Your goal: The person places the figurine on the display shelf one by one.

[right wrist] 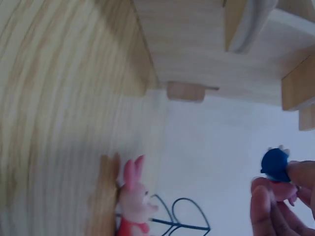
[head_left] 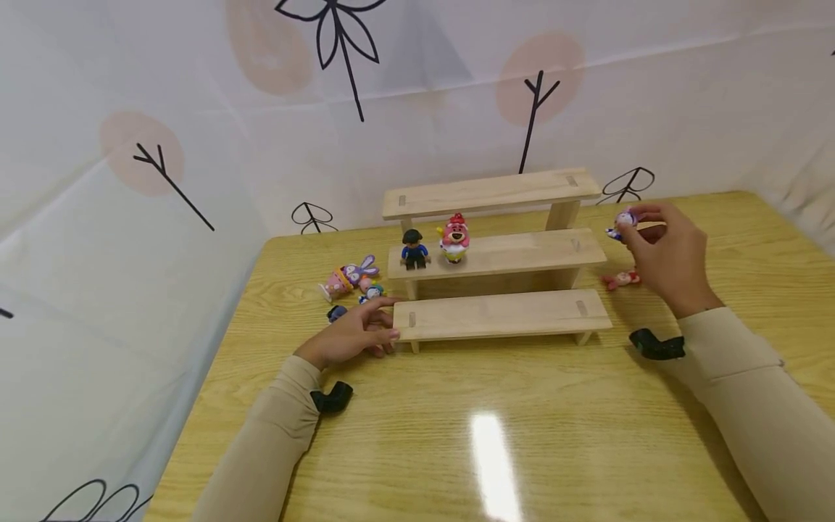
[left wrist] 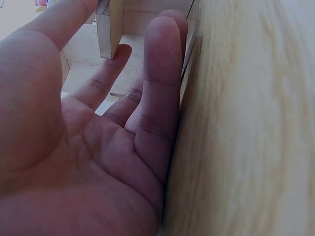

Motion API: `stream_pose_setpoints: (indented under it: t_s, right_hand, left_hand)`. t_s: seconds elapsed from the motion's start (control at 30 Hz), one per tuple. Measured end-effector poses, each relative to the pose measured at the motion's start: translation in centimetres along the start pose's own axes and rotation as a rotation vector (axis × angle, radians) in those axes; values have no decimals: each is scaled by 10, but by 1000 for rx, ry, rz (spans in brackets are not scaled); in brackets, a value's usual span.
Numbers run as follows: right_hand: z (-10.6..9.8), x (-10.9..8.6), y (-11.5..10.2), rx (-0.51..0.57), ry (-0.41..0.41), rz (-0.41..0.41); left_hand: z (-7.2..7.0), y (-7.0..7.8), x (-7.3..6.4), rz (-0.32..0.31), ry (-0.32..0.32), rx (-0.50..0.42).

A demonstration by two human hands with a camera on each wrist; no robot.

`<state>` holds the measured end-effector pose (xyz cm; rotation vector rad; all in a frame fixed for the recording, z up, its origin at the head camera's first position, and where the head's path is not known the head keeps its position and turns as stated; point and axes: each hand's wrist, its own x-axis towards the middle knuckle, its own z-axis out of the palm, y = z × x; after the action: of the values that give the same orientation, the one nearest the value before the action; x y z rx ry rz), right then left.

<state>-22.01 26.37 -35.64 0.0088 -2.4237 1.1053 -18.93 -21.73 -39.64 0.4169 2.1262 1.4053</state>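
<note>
My right hand (head_left: 675, 254) pinches a small white-and-purple toy figurine (head_left: 626, 219) between thumb and fingers, raised beside the right end of a three-step wooden stand (head_left: 483, 316). In the right wrist view, a round blue part (right wrist: 274, 163) of the figurine shows above the fingertips. Below that hand, a pink-and-red rabbit-eared figurine (head_left: 621, 279) is on the table. My left hand (head_left: 352, 332) holds the left end of the lowest step, thumb at its front corner and index finger at its back corner. The other left fingers (left wrist: 160, 83) extend low along the tabletop.
A dark-capped figure in blue (head_left: 414, 251) and a pink bear figurine (head_left: 455, 239) stand on the middle step. Left of the stand lie a purple-eared rabbit figurine (head_left: 349, 279) and smaller figurines (head_left: 372, 292). A patterned cloth (head_left: 430, 130) hangs behind the table.
</note>
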Motion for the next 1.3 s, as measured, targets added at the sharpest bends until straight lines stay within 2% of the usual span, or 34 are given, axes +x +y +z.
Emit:
stream_pose_setpoints:
  t_s: [0.2,0.37,0.5,0.6,0.93,1.3]
  right_hand:
    - [1,0,-12,108,113,-36]
    - [5,-1,-20,230,205,-128]
    - [6,-3,-29,300,236,-202]
    - [8,-6,-38,324,229,-248]
    - [20,-17,-66,299,168,-344]
    - [44,-22,-91,295,13,-444]
  left_hand:
    - [0,0,0,1,-5,-1]
    - [-1,2,-1,2,-1,2]
    - [-1,1,-2,1,-3,0]
    - [-1,1,-1,3,-5,0]
    - [0,-1,1,5,-10,-7]
    - [-1,0,1,2,-4,-8]
